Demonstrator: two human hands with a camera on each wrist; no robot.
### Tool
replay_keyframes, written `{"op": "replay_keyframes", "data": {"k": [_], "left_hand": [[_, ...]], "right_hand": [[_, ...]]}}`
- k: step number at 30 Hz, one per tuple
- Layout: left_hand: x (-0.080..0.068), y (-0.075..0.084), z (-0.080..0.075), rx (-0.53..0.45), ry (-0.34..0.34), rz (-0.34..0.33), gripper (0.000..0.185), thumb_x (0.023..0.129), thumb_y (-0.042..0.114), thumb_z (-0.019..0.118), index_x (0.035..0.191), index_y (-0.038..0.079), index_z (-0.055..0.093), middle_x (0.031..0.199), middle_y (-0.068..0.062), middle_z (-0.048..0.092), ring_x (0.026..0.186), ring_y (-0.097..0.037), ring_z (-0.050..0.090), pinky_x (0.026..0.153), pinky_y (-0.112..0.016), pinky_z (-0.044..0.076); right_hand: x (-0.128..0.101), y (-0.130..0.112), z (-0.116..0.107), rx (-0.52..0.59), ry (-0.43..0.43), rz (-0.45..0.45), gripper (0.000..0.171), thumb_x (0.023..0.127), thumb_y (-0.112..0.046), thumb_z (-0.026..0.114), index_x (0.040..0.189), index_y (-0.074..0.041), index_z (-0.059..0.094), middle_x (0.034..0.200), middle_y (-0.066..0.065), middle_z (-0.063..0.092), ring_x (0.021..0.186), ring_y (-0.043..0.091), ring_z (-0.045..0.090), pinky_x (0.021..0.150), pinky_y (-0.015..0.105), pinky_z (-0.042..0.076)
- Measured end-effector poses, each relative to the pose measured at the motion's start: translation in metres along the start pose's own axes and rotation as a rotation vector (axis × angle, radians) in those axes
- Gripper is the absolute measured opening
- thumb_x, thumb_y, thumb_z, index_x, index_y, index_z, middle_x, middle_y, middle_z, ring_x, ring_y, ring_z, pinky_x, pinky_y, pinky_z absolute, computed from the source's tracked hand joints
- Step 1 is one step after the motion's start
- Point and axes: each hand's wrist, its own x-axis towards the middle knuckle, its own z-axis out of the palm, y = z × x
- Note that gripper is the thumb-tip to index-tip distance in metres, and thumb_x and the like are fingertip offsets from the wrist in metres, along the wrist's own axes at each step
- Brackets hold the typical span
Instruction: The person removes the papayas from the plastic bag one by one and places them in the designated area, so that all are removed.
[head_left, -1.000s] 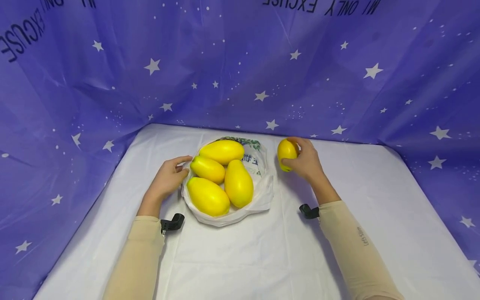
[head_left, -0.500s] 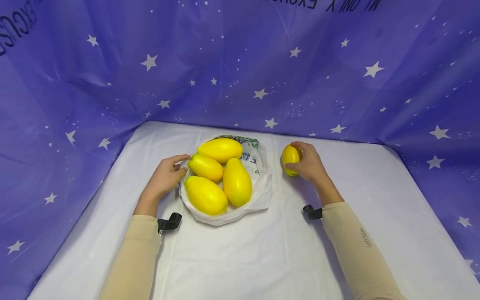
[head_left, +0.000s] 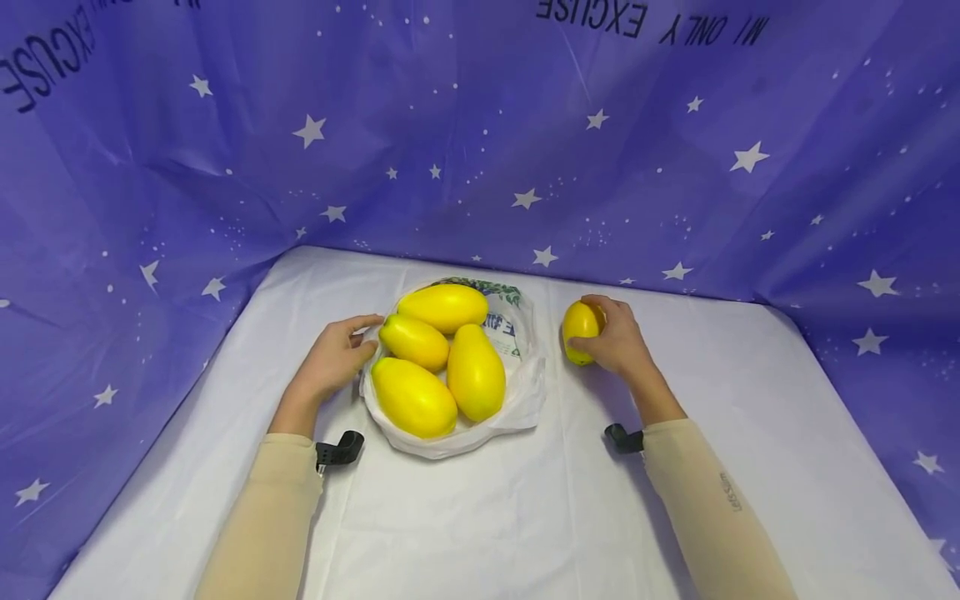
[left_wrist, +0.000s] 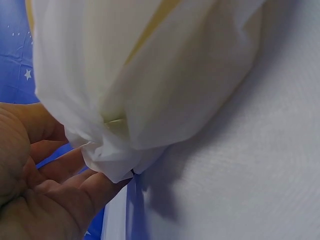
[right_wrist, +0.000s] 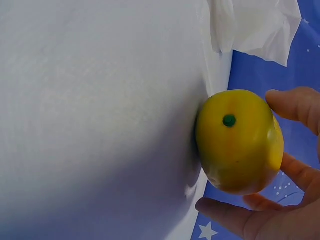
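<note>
My right hand [head_left: 618, 340] grips a yellow papaya [head_left: 580, 332] with a smooth, shiny skin, thumb on the near side and fingers around the far side. In the right wrist view this papaya [right_wrist: 237, 142] turns its green stem dot to the camera and sits low at the white cloth. My left hand [head_left: 333, 358] is at the left rim of a white plastic bag [head_left: 517, 408], fingers and thumb spread against its side. The left wrist view shows folds of the bag [left_wrist: 110, 155] lying against the fingers. Several more papayas [head_left: 412, 400] lie in the bag's wide mouth.
A white cloth [head_left: 465, 533] covers the table. Purple sheeting [head_left: 480, 150] with white stars and printed letters hangs along the back and sides. Green and blue print [head_left: 498, 312] shows on the bag's inner far wall. A black wrist camera [head_left: 341, 450] sits at each sleeve cuff.
The right hand and its papaya have come slightly nearer and a little to the right, with the papaya lower at the cloth. The left hand stays at the bag's rim.
</note>
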Motion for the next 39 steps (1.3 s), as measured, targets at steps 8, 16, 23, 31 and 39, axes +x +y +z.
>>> {"op": "replay_keyframes", "data": {"k": [8,16,23,31,39], "left_hand": [[0.001,0.0,0.0,-0.003,-0.003,0.016,0.045,0.097,0.01,0.053,0.142,0.007,0.05,0.15,-0.016,0.04,0.132,-0.042,0.041,0.11,-0.051,0.034],[0.002,0.0,0.001,0.0,-0.012,-0.003,0.045,0.097,0.012,0.053,0.142,0.01,0.051,0.149,-0.015,0.042,0.131,-0.043,0.042,0.11,-0.052,0.034],[0.002,0.0,-0.001,0.002,-0.005,0.001,0.045,0.097,0.012,0.054,0.142,0.009,0.051,0.148,-0.014,0.043,0.132,-0.04,0.043,0.11,-0.05,0.035],[0.003,-0.001,-0.001,0.001,-0.005,-0.014,0.045,0.097,0.012,0.054,0.142,0.01,0.051,0.149,-0.015,0.042,0.132,-0.041,0.043,0.11,-0.051,0.035],[0.002,0.0,-0.002,-0.001,-0.008,-0.019,0.044,0.097,0.012,0.054,0.142,0.011,0.051,0.149,-0.014,0.042,0.13,-0.042,0.044,0.109,-0.052,0.035]], "right_hand": [[-0.004,-0.003,0.0,0.003,0.0,-0.012,0.075,0.077,-0.022,0.08,0.143,-0.019,0.045,0.143,0.021,0.035,0.121,0.041,0.044,0.1,0.061,0.041],[-0.009,-0.014,-0.008,-0.018,0.034,-0.039,0.077,0.077,-0.024,0.081,0.144,-0.017,0.044,0.147,0.022,0.032,0.13,0.043,0.038,0.104,0.064,0.035],[-0.011,-0.026,-0.008,-0.031,0.071,-0.092,0.077,0.077,-0.025,0.081,0.144,-0.017,0.045,0.15,0.019,0.031,0.134,0.042,0.034,0.106,0.064,0.032],[-0.019,-0.047,-0.008,0.034,0.158,-0.22,0.076,0.074,-0.026,0.082,0.142,-0.018,0.049,0.147,0.01,0.039,0.133,0.034,0.038,0.107,0.057,0.035],[-0.033,-0.079,-0.001,0.096,0.153,-0.333,0.075,0.074,-0.025,0.082,0.141,-0.019,0.049,0.144,0.004,0.042,0.127,0.029,0.043,0.103,0.047,0.044]]}}
